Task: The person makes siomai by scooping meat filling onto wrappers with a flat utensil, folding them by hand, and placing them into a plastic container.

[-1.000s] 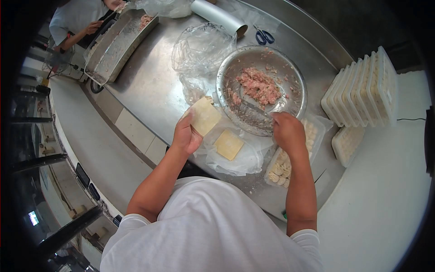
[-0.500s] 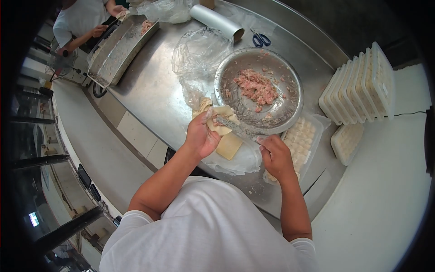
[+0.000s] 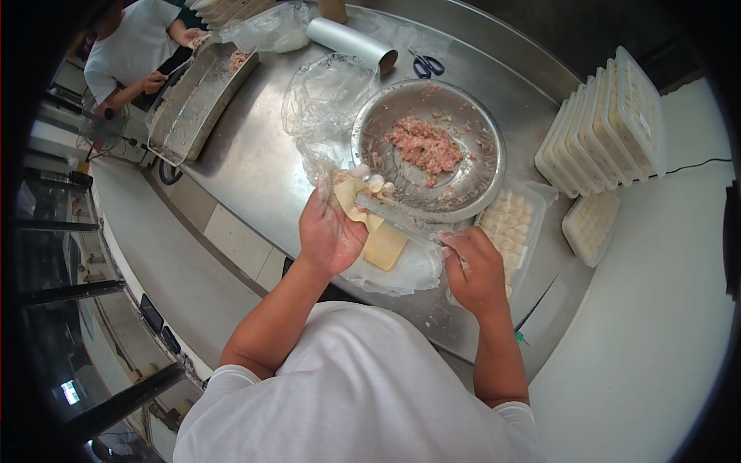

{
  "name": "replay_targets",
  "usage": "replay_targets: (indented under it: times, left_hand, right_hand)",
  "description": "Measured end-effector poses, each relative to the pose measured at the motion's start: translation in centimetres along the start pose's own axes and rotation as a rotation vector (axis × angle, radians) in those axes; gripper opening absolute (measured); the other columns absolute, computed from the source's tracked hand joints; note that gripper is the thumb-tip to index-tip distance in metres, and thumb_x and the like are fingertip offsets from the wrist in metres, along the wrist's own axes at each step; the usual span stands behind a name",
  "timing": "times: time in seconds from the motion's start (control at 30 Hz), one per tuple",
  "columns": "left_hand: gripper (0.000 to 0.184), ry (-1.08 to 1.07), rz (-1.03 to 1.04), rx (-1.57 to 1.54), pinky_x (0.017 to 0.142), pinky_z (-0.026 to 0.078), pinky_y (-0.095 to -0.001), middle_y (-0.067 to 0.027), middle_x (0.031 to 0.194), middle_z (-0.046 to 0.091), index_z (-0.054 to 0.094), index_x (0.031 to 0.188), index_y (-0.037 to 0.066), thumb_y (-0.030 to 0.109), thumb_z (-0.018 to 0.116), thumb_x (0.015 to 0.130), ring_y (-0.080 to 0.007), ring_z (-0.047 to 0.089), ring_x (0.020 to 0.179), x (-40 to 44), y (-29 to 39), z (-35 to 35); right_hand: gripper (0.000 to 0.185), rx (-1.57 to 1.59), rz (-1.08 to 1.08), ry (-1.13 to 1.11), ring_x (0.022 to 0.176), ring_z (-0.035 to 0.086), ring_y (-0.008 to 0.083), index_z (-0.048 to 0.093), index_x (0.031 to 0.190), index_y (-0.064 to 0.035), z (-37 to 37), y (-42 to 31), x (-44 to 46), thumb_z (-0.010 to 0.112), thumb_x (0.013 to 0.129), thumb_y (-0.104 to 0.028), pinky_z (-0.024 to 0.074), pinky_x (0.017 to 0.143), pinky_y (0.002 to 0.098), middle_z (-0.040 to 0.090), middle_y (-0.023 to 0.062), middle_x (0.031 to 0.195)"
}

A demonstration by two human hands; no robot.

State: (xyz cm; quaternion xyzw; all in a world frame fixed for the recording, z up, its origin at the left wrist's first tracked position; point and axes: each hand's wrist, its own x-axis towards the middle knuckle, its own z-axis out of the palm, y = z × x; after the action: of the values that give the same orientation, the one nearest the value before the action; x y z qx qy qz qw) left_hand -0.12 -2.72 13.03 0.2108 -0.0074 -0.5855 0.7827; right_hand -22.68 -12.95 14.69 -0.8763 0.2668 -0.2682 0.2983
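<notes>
A thin yellowish dough wrapper (image 3: 349, 196) rests in my left hand (image 3: 330, 235), held along its fingers with the palm turned up. My right hand (image 3: 472, 270) is closed on the end of a flat metal spatula (image 3: 403, 221), whose far tip touches the wrapper. Any filling on the wrapper is too hidden to make out. Just below lies a stack of square wrappers (image 3: 384, 248) on plastic film. Beyond my hands stands a steel bowl (image 3: 499, 166) with a mound of pink minced meat (image 3: 426, 145). Beside my right hand, a plastic tray (image 3: 535, 224) holds rows of filled dumplings.
Stacked plastic trays (image 3: 602, 131) stand at the right, with another filled tray (image 3: 591, 226) below. Scissors (image 3: 428, 66), a foil-coloured roll (image 3: 351, 42) and clear plastic bags (image 3: 328, 96) lie behind the bowl. Another person (image 3: 131, 54) works at a long metal pan (image 3: 216, 116).
My left hand has opened out more under the wrapper, and its palm now shows. The spatula's tip has drawn slightly back on the wrapper. The whole view has shifted a little.
</notes>
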Motion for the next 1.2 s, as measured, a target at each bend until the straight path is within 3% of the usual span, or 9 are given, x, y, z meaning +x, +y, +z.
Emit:
replay_targets:
  times: [0.07,0.23,0.37,0.5,0.6,0.77,0.83,0.93,1.2]
  left_hand:
    - [0.034,-0.027,-0.002,-0.039,0.107,0.044,-0.0417,-0.0145,0.125,0.06,0.046,0.134,0.002,0.017,0.047,0.102,-0.027,0.057,0.121,0.0,-0.2,-0.6]
    - [0.053,0.013,0.232,1.317,0.096,0.048,-0.0348,-0.0095,0.122,0.059,0.052,0.126,0.002,-0.004,0.073,0.078,-0.0242,0.06,0.113,0.2,-1.5,-2.4]
    - [0.038,-0.094,0.252,1.713,0.086,0.051,-0.0295,-0.0047,0.098,0.065,0.059,0.113,0.003,-0.003,0.074,0.079,-0.0127,0.062,0.094,0.6,-2.0,-0.4]
    - [0.025,-0.174,0.352,1.69,0.081,0.053,-0.0308,-0.0059,0.095,0.065,0.059,0.106,0.002,0.001,0.073,0.085,-0.0129,0.062,0.087,1.9,-3.4,-0.3]
    - [0.016,-0.004,0.059,1.471,0.076,0.054,-0.034,-0.0059,0.095,0.064,0.057,0.103,0.003,0.007,0.069,0.092,-0.0151,0.063,0.08,2.2,-5.7,2.0]
    - [0.024,-0.161,-0.171,0.538,0.08,0.054,-0.0353,-0.0056,0.096,0.061,0.057,0.109,0.005,0.027,0.05,0.105,-0.0161,0.062,0.085,1.4,-12.9,5.2]
    - [0.033,-0.203,-0.208,0.623,0.087,0.052,-0.0339,-0.0065,0.106,0.06,0.058,0.116,0.003,0.03,0.041,0.108,-0.0174,0.061,0.097,1.3,-14.9,4.9]
    - [0.028,-0.565,0.272,1.337,0.095,0.048,-0.0336,-0.0124,0.12,0.058,0.063,0.124,0.002,0.014,0.059,0.099,-0.023,0.059,0.112,2.8,-15.4,4.1]
    - [0.026,-0.985,0.116,1.52,0.084,0.054,-0.0366,-0.0149,0.103,0.07,0.071,0.105,0.003,0.004,0.078,0.079,-0.0327,0.069,0.096,5.8,-18.8,4.1]
  right_hand:
    - [0.022,0.179,0.086,0.026,0.074,0.063,0.0291,0.07,0.101,-0.0024,-1.0,-0.7,0.1,0.065,0.08,0.001,0.0515,0.066,0.0385,0.061,0.0118,0.086]
    - [0.019,0.172,0.127,-0.109,0.075,0.063,0.0304,0.07,0.1,-0.0023,-1.7,-0.6,-0.8,0.064,0.083,-0.001,0.0518,0.068,0.0385,0.062,0.0114,0.087]
    - [0.018,0.024,0.093,-0.205,0.075,0.063,0.0316,0.07,0.099,-0.0027,-4.9,-0.1,-1.1,0.064,0.083,-0.002,0.0515,0.067,0.0377,0.062,0.0111,0.086]
    - [0.016,0.028,0.191,-0.156,0.072,0.063,0.0288,0.069,0.097,-0.0014,-8.8,0.7,-1.9,0.067,0.082,-0.004,0.051,0.066,0.0349,0.063,0.0105,0.083]
    - [0.018,0.219,0.448,0.01,0.07,0.058,0.0137,0.068,0.095,0.0005,-7.6,1.6,-3.7,0.075,0.084,-0.013,0.0484,0.066,0.0274,0.066,0.0076,0.086]
    - [0.022,0.841,0.61,0.202,0.065,0.054,0.0083,0.064,0.105,-0.0018,-0.2,0.9,-6.1,0.072,0.09,-0.016,0.0454,0.06,0.0245,0.066,0.004,0.091]
    - [0.025,1.159,0.626,0.37,0.063,0.053,0.0065,0.062,0.109,-0.0028,0.6,1.0,-6.8,0.072,0.092,-0.017,0.0435,0.057,0.0227,0.066,0.0027,0.092]
    - [0.029,1.36,0.68,0.575,0.056,0.047,0.0021,0.057,0.115,-0.0047,0.1,1.9,-7.3,0.071,0.092,-0.015,0.0328,0.042,0.0186,0.062,0.0005,0.087]
    - [0.029,1.086,0.855,0.413,0.051,0.043,0.0029,0.062,0.112,-0.0009,-5.6,7.9,-13.4,0.072,0.089,-0.015,0.0302,0.043,0.0197,0.062,0.0026,0.077]
